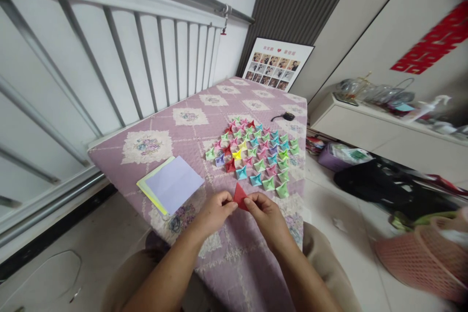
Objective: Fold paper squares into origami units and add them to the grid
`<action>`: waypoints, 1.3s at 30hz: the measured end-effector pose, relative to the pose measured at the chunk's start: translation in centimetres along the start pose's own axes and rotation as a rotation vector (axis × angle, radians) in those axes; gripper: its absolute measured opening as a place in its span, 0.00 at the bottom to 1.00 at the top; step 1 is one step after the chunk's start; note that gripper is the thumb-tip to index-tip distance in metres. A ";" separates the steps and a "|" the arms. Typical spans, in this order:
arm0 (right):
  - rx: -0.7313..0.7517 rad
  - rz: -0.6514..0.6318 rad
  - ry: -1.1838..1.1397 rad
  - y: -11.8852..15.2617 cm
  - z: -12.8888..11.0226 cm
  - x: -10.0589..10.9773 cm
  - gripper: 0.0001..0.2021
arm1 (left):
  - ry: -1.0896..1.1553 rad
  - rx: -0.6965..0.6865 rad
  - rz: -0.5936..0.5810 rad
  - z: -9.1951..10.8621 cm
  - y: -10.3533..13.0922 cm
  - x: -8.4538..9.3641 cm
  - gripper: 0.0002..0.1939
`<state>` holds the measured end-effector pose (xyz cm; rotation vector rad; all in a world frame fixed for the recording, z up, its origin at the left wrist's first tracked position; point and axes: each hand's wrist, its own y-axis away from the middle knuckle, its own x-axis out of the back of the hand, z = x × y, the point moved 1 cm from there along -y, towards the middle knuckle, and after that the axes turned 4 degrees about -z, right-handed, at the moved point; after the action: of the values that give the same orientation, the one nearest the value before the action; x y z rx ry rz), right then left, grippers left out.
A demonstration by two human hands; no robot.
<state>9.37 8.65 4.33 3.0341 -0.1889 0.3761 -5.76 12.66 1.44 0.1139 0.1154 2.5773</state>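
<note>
Both hands meet over the near end of a bed covered by a purple quilted bedspread. The left hand and the right hand pinch a small red folded paper between them, fingers closed on its lower corners, so only its upper triangular point shows; the rest is hidden behind the fingertips. The paper sits just above the bedspread, at its near edge.

Just beyond the hands lies a block of small folded paper pieces in green, blue, pink, red and yellow, set in rows; their exact shapes are too small to make out. To the left of the hands lies a stack of paper sheets, a lavender sheet on top, yellow edges showing beneath. A small black object lies near the far right edge; what it is cannot be told. A photo collage board leans against the wall at the far end, and a white railing runs along the left side.

To the right, a low white cabinet carries blurred clutter, a dark bag lies on the floor, and a pink mesh basket is cut off by the frame.
</note>
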 end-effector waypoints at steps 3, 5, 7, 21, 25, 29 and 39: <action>-0.071 -0.100 -0.078 0.5 -1.0 0.1 0.17 | 0.089 0.001 -0.074 -0.3 0.0 0.2 0.06; -0.143 -0.182 -0.172 1.0 -1.5 0.3 0.18 | 0.151 0.002 -0.142 -0.3 0.1 0.5 0.05; -0.202 -0.231 -0.264 1.3 -1.8 0.4 0.19 | 0.196 0.002 -0.189 -0.2 0.2 0.7 0.05; -0.347 -0.296 -0.523 2.7 -2.2 -0.4 0.20 | 0.280 -0.035 -0.354 -0.1 0.8 1.5 0.09; -0.277 -0.259 -0.458 2.5 -2.6 -0.4 0.18 | 0.266 -0.030 -0.341 0.0 1.0 1.8 0.10; -0.169 -0.216 -0.302 2.3 -2.9 -0.4 0.16 | 0.261 -0.023 -0.336 0.5 1.2 2.1 0.08; 0.114 -0.392 0.183 2.6 -4.6 1.0 0.08 | 0.385 0.000 -0.409 0.4 1.3 1.9 0.12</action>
<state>8.95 6.37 9.17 3.0192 0.4446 0.6402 -8.01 12.59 2.11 -0.3712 0.2522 2.1602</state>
